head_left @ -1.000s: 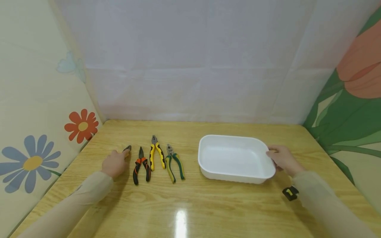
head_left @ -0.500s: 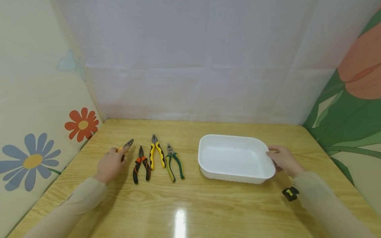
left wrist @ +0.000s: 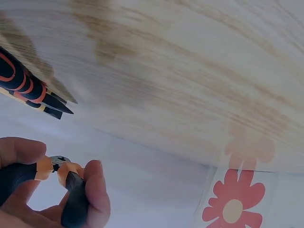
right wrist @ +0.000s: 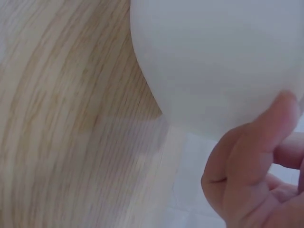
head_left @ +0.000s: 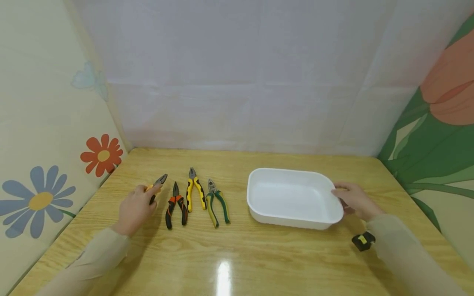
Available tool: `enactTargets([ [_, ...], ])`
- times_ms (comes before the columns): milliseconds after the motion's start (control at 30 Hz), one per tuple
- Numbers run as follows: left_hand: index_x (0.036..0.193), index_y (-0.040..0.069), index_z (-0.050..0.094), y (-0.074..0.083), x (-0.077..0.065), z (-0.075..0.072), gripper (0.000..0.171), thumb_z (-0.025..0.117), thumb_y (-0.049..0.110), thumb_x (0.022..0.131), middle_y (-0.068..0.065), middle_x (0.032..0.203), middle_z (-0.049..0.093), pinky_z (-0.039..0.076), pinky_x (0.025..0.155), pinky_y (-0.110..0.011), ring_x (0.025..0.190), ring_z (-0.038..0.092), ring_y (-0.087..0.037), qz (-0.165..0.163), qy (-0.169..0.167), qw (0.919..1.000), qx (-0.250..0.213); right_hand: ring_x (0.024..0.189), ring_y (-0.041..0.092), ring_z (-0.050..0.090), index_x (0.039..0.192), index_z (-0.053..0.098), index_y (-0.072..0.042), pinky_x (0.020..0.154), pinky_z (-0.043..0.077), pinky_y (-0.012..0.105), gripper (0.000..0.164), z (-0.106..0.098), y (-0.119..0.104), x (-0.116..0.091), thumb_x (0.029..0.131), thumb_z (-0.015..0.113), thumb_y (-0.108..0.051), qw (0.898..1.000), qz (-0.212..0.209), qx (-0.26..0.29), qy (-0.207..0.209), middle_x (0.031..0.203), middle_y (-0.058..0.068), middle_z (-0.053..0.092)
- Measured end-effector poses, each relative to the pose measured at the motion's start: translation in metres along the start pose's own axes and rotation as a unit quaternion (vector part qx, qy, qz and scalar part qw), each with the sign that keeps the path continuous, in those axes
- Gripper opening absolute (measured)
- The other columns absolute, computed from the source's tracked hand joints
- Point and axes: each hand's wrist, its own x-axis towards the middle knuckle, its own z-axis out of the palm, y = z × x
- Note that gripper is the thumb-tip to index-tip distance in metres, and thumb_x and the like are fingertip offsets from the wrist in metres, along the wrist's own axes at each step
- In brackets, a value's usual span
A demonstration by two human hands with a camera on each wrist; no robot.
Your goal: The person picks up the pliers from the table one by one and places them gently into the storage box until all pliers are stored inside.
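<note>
My left hand [head_left: 135, 207] grips a pair of pliers [head_left: 161, 179] at the left of the table, the grey nose pointing away and to the right. In the left wrist view, fingers and thumb are curled around the black-and-orange handles [left wrist: 75, 202], which are spread apart. Just to its right lie needle-nose pliers [head_left: 171, 211] with black-and-orange handles. Beyond them are yellow-and-black pliers [head_left: 189, 195] and green-and-yellow pliers [head_left: 210, 203]. My right hand [head_left: 355, 200] pinches the right end of a white plastic basin [head_left: 292, 220], whose inside is bare; the right wrist view shows curled fingers at its edge.
The wooden table [head_left: 177, 263] ends at a pale cloth backdrop [head_left: 237, 115]. Flower-printed panels [head_left: 40, 135] flank it on both sides. Beside the right sleeve shows a small black object [head_left: 363, 241] with a yellow patch.
My left hand has drawn back slightly toward me and left, and more of the pliers it holds now shows. My right hand and the basin stay in place.
</note>
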Motion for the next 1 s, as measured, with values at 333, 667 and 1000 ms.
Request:
enactTargets([
  [333,0.125,0.010,0.062,0.010,-0.003,-0.004,0.046,0.073,0.004,0.081,-0.030,0.102,0.057,0.041,0.041,-0.038,0.062,0.053,-0.033,0.015,0.015,0.9998,0.005,0.074,0.017,0.057,0.144,0.023,0.015,0.063,0.054,0.035,0.053,0.001,0.001,-0.002,0.104,0.039,-0.016,1.000,0.002,0.002,0.009,0.092,0.011,0.060],
  [667,0.124,0.008,0.063,0.011,-0.003,-0.010,0.046,0.072,0.001,0.080,-0.030,0.102,0.058,0.043,0.044,-0.039,0.067,0.055,-0.035,0.023,0.035,0.9991,-0.005,0.070,0.016,0.056,0.144,0.024,0.016,0.060,0.053,0.034,0.052,0.005,0.000,-0.001,0.104,0.038,-0.015,1.000,-0.013,-0.003,0.013,0.086,0.007,0.058],
  [1000,0.125,0.011,0.061,0.018,-0.002,-0.015,0.049,0.072,0.002,0.079,-0.030,0.103,0.058,0.038,0.040,-0.034,0.064,0.054,-0.035,0.042,0.040,0.9983,0.005,0.071,0.016,0.056,0.143,0.023,0.016,0.061,0.053,0.035,0.052,0.006,0.000,-0.002,0.104,0.038,-0.015,1.000,-0.010,0.003,0.015,0.088,0.008,0.058],
])
